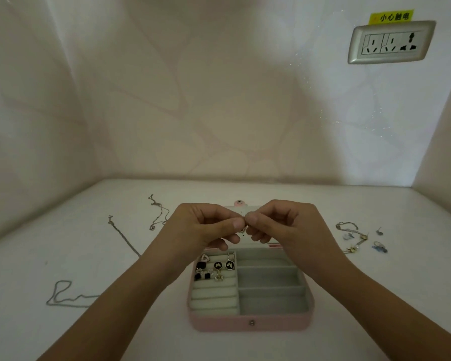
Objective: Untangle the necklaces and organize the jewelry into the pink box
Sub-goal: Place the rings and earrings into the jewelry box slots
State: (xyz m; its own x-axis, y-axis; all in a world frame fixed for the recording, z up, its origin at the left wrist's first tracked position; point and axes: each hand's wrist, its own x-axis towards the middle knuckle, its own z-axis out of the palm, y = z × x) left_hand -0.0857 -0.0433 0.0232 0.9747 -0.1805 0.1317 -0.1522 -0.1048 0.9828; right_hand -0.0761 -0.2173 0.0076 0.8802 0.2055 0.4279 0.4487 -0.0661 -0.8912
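1. The left hand [206,227] and the right hand [284,225] meet above the far part of the pink box [250,323]. Both hands have the fingers curled. The thumb and forefinger of each pinch the same small sparkling piece [244,227] between them. It is too small to tell which kind of jewelry it is.
2. The pink box stands open on the white table [375,295], between the two forearms. Its lid [241,211] stands up behind the hands and is mostly hidden by them.
3. Inside the box, the left section with soft rolls holds several earrings [214,268], black and gold, in its far part. The right section is divided into grey compartments [270,280].
4. Three thin chains lie on the table to the left of the box, apart from each other.
   - A short chain [162,212] lies near the left hand.
   - A long chain [125,238] runs toward the left forearm and is hidden by it.
   - A looped chain [71,298] lies further to the front left.
5. To the right, well apart from the box, lies a tangled bunch [352,234] of chain with gold parts. Small blue pieces [379,247] lie just beside it.
6. Walls close the table at the back, the left and the right. A wall socket [391,43] with a yellow label [391,16] above it is high on the back wall, at the right.
7. Bare table surface shows between the box and the tangled bunch, and behind the lid up to the back wall.
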